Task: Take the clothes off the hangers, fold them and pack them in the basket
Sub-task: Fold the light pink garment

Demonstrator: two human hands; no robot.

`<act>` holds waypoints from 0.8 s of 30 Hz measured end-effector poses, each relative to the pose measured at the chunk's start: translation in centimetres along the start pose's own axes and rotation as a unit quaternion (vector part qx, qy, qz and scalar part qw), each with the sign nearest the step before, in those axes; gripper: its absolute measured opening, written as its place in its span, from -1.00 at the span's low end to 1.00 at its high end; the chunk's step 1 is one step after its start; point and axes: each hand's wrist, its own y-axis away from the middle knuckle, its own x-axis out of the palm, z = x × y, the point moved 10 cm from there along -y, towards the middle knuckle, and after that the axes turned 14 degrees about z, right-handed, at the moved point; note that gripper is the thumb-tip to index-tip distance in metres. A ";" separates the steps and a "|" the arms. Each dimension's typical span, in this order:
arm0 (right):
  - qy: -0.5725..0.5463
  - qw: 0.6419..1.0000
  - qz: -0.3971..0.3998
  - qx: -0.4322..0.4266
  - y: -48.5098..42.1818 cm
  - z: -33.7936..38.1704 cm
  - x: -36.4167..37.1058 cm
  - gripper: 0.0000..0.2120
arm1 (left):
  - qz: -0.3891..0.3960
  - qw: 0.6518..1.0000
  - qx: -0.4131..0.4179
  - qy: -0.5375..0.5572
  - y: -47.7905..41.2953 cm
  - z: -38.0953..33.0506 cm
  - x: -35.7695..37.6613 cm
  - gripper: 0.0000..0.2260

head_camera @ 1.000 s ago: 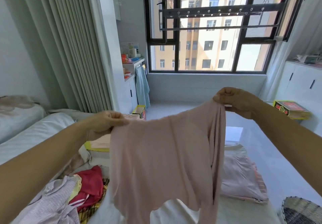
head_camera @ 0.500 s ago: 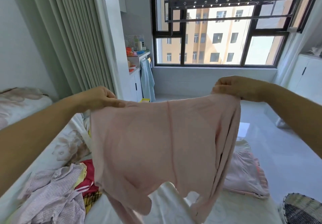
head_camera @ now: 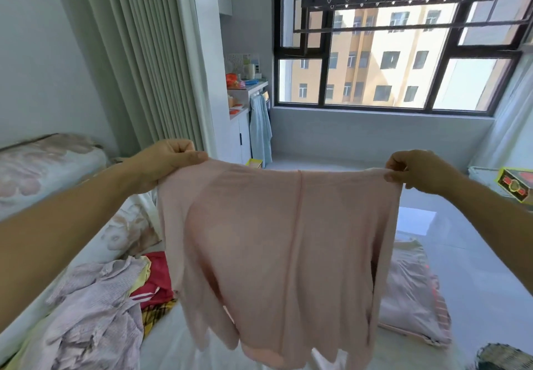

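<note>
A thin pale pink garment (head_camera: 277, 243) hangs spread out in the air in front of me, above the bed. My left hand (head_camera: 170, 157) grips its top left corner and my right hand (head_camera: 415, 169) pinches its top right corner, so the top edge is stretched flat between them. The lower hem hangs loose and wavy. The dark woven basket (head_camera: 504, 358) shows only in part at the bottom right corner. No hanger is visible on the garment.
A heap of clothes (head_camera: 101, 306), lilac, red, yellow and plaid, lies on the bed (head_camera: 173, 346) at lower left. A pink bagged bundle (head_camera: 412, 297) lies to the right. A pillow (head_camera: 46, 165) sits far left. A yellow box (head_camera: 516, 183) rests at right below the window.
Both hands have moved apart and pulled the pink garment wide, so its bunched right side is now spread flat. The garment has lifted slightly and the view has shifted a little.
</note>
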 end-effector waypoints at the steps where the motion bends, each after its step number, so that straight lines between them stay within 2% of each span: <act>1: -0.007 1.000 -0.030 0.001 0.2 -0.4 -0.5 -0.93 | 0.018 1.000 -0.014 0.002 -0.2 0.6 0.4 -0.43; 3: -0.028 0.996 -0.082 -0.001 0.8 -1.1 -1.2 -0.91 | 0.057 0.996 -0.058 -0.023 -0.5 1.8 1.3 -0.40; 5: -0.110 0.989 -0.102 -0.001 1.5 -1.9 -1.3 -0.91 | 0.097 0.988 -0.082 -0.087 -0.9 2.5 2.1 -0.56; 7: -0.249 0.967 -0.059 -0.002 2.0 -2.7 0.1 -0.90 | 0.082 0.986 -0.082 -0.123 -1.5 2.8 1.4 -0.65; 9: -0.377 0.926 0.004 -0.021 2.6 -2.6 1.8 -0.85 | 0.021 0.993 -0.059 -0.103 -2.0 2.6 -0.1 -0.72; 11: -0.452 0.890 0.042 -0.035 3.5 -1.8 2.6 -0.61 | -0.010 0.997 -0.036 -0.074 -2.4 2.4 -1.2 -0.61; 13: -0.473 0.879 0.050 -0.032 4.1 -1.5 2.4 -0.35 | 0.005 0.997 -0.035 -0.073 -2.6 2.5 -1.5 -0.51; 14: -0.474 0.878 0.055 -0.030 4.3 -1.5 2.2 -0.32 | 0.024 0.996 -0.037 -0.080 -2.7 2.5 -1.5 -0.45; 17: -0.457 0.884 0.101 -0.004 5.2 -1.2 2.2 -0.54 | 0.075 0.990 -0.044 -0.112 -3.1 2.7 -2.0 -0.15; 18: -0.456 0.883 0.116 0.007 5.4 -1.4 2.4 -0.55 | 0.088 0.988 -0.044 -0.118 -3.3 3.0 -2.2 -0.10; 19: -0.451 0.883 0.130 0.013 5.4 -1.6 2.6 -0.45 | 0.102 0.987 -0.043 -0.114 -3.6 3.2 -2.3 -0.07; 21: -0.422 0.893 0.153 0.035 5.5 -2.1 3.1 -0.21 | 0.141 0.984 -0.059 -0.090 -3.9 3.8 -1.9 -0.08; 22: -0.412 0.896 0.160 0.038 5.4 -2.1 3.2 -0.20 | 0.172 0.979 -0.075 -0.079 -3.9 4.3 -1.3 -0.14; 24: -0.423 0.893 0.146 0.044 5.0 -2.7 3.2 -0.27 | 0.246 0.958 -0.105 -0.099 -3.5 5.1 0.4 -0.38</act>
